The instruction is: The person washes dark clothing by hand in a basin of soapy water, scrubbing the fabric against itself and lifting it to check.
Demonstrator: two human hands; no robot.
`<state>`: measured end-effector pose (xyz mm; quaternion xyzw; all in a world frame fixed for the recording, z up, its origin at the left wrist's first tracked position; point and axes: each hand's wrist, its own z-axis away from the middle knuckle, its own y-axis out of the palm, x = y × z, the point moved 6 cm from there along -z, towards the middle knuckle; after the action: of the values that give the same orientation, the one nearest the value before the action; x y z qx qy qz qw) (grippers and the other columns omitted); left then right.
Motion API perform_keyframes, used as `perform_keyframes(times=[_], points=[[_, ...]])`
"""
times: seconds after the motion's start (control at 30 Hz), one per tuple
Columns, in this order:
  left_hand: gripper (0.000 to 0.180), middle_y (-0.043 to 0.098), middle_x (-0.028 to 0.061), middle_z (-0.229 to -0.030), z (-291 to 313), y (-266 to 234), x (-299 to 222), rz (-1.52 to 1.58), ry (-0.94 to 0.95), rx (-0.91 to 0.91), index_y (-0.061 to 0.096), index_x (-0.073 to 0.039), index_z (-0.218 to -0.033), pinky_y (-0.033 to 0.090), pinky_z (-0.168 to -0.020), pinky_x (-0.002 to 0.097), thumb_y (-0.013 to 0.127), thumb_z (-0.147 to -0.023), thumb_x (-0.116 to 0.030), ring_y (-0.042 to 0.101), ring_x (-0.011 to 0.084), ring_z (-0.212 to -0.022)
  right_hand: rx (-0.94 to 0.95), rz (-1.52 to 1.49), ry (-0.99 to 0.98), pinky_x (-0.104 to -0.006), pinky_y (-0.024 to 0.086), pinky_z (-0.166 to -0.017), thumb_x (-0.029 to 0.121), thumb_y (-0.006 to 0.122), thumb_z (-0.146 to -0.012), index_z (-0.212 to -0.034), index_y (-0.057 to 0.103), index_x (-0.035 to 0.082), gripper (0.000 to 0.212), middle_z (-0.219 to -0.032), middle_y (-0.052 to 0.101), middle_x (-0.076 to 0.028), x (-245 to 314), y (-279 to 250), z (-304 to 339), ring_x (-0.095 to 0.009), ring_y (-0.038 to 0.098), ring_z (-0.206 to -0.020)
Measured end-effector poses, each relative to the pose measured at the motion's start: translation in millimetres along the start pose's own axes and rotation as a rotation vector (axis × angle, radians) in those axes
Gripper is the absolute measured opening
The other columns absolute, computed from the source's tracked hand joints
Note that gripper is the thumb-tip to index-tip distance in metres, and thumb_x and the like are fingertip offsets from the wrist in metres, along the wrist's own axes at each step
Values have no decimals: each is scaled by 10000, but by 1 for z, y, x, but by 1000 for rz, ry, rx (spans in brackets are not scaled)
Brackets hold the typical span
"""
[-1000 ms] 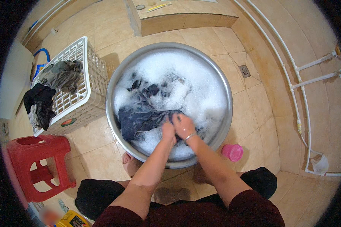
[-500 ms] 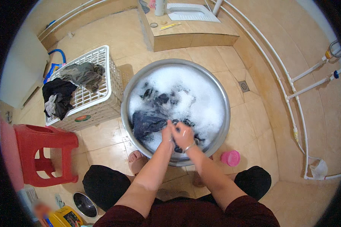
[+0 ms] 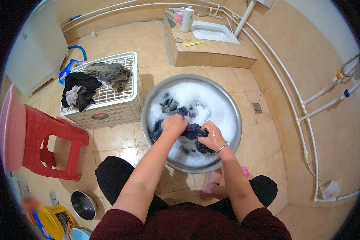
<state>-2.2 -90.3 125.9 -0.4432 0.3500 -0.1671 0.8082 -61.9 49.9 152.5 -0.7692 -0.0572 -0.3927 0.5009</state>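
Note:
A wide metal basin full of white suds stands on the tiles in front of me. Dark wet clothing is stretched between my hands just over the foam. My left hand is closed round one part of it, knuckles up. A short way to the right, my right hand grips another part with bent fingers; a bracelet circles that wrist. More dark cloth pokes through the suds beyond my hands. How much fabric lies under the foam is hidden.
Left of the basin, a white plastic crate bears dark and grey clothes. Nearer me stand a red stool, a small metal bowl and a yellow container. A pink cup is partly hidden by my right arm. Pipes line the right wall.
My hands were close together at the basin's near side. Now they are apart, the left further left and the right further right, with dark cloth drawn between them. The view has shifted too.

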Motion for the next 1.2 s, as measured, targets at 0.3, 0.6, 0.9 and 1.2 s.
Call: perform_keyframes(times=[0.3, 0.6, 0.9, 1.2], points=[[651, 536, 75, -978, 6, 31, -57, 1807, 226, 720, 494, -22, -1017, 412, -789, 294, 274, -770, -583, 524, 163, -851, -424, -722, 160, -206, 379, -560, -15, 576, -491, -648, 455, 46, 207, -650, 465, 2, 25, -48, -70, -87, 438, -616], [328, 535, 67, -776, 1, 42, -49, 1715, 216, 554, 500, -10, -880, 431, -614, 273, 629, -635, -184, 522, 178, -691, 107, -979, 328, -321, 414, -695, 88, 608, -594, -870, 456, 73, 316, -892, 485, -123, -37, 19, -98, -208, 486, -784], [171, 525, 75, -631, 1, 63, -56, 1819, 81, 863, 520, -24, -705, 392, -531, 252, 533, -679, -193, 502, 159, -564, 444, -1483, 388, -308, 421, -569, 191, 565, -705, -1020, 453, 47, 364, -601, 437, -28, -23, 41, -91, -181, 484, -631], [339, 503, 80, -916, -13, 82, -55, 1545, 332, 185, 464, -8, -940, 377, -731, 282, 590, -647, -120, 480, 174, -837, 360, -434, 350, -238, 405, -509, 202, 537, -738, -746, 578, 11, 196, -624, 553, -56, -41, 44, -95, -115, 489, -514]])
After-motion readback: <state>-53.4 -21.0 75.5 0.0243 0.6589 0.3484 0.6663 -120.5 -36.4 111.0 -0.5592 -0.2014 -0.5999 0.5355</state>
